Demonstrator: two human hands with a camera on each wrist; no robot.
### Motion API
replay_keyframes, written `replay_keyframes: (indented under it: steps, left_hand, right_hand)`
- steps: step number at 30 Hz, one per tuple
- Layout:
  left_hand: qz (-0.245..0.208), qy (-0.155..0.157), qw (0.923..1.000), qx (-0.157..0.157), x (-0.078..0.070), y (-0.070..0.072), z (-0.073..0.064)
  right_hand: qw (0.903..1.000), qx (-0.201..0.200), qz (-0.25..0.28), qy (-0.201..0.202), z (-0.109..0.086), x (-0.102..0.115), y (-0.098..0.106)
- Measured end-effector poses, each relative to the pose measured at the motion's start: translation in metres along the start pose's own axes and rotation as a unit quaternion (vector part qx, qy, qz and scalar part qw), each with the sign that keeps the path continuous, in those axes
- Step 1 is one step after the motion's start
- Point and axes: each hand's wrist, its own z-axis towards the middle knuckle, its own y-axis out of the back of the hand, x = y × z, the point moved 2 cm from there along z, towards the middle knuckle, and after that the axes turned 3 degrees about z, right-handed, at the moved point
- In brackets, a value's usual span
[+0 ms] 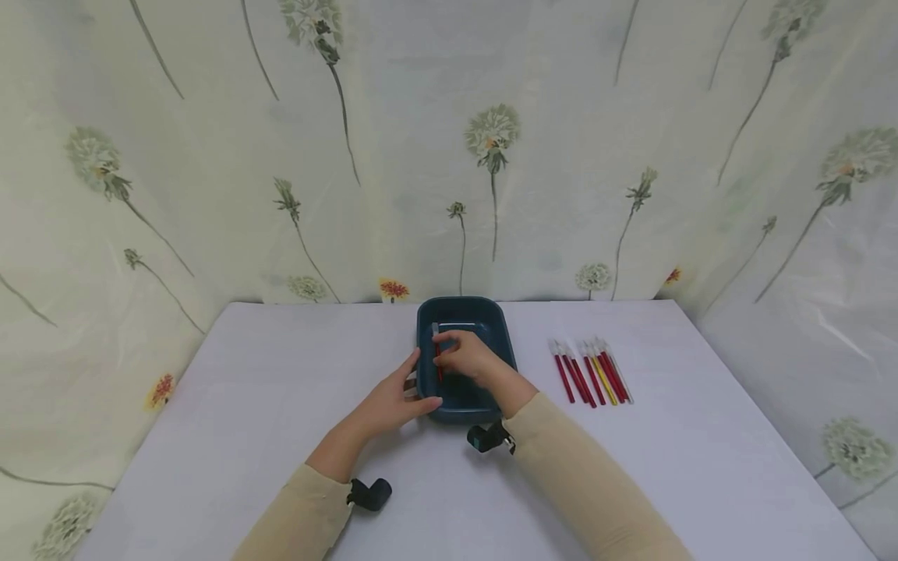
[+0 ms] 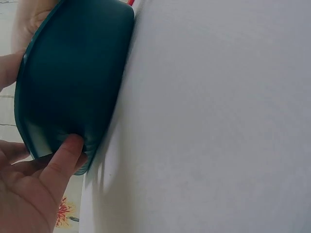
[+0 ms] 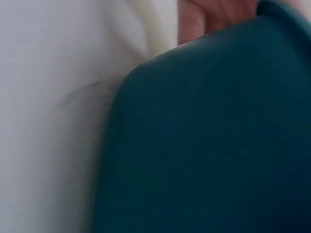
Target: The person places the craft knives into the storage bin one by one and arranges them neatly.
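A dark teal plastic tray (image 1: 463,417) sits on the table, and its outer wall (image 2: 73,73) fills much of the left wrist view. My left hand (image 1: 386,401) holds the tray's left side, thumb at the near corner of the rim and fingers against the outer wall. Inside the tray my right hand (image 1: 470,358) pinches a slim red stick with a pale end (image 1: 440,372), like a paintbrush or capped pen; its exact kind is too small to tell. The stick lies along the tray's left wall. In the right wrist view the tray (image 3: 209,126) hides the right fingers.
To the right of the tray, several similar slim sticks (image 1: 592,378) lie in a loose row, mostly red, with a yellow one (image 1: 605,382) and a silvery one (image 1: 621,378) among them. A white cloth covers the table (image 1: 281,374). Behind it hangs a dandelion-print curtain (image 1: 421,195).
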Motion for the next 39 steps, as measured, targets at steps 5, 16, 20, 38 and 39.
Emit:
replay_keyframes:
  steps: [5,16,20,38,39]
  left_hand:
    - [0.003,0.000,1.0000,-0.001,-0.001,0.000,0.001]
    - [-0.001,-0.011,0.9999,0.006,0.001,0.000,0.001]
    - [0.000,-0.012,0.9999,0.006,0.001,0.000,0.001]
    - [0.005,-0.014,0.9999,0.004,0.001,0.000,0.000]
    - [0.005,-0.015,0.9999,0.003,0.000,0.000,0.000]
  right_hand:
    - [0.9999,-0.006,-0.010,-0.008,0.002,-0.002,-0.002]
    - [0.9995,0.011,-0.022,-0.017,0.003,-0.005,-0.009]
    - [0.9994,0.012,-0.026,-0.018,0.005,-0.007,-0.009]
    - [0.9995,0.002,-0.031,-0.003,0.002,-0.007,-0.013]
    - [0.9995,0.000,-0.033,-0.002,0.002,-0.007,-0.013]
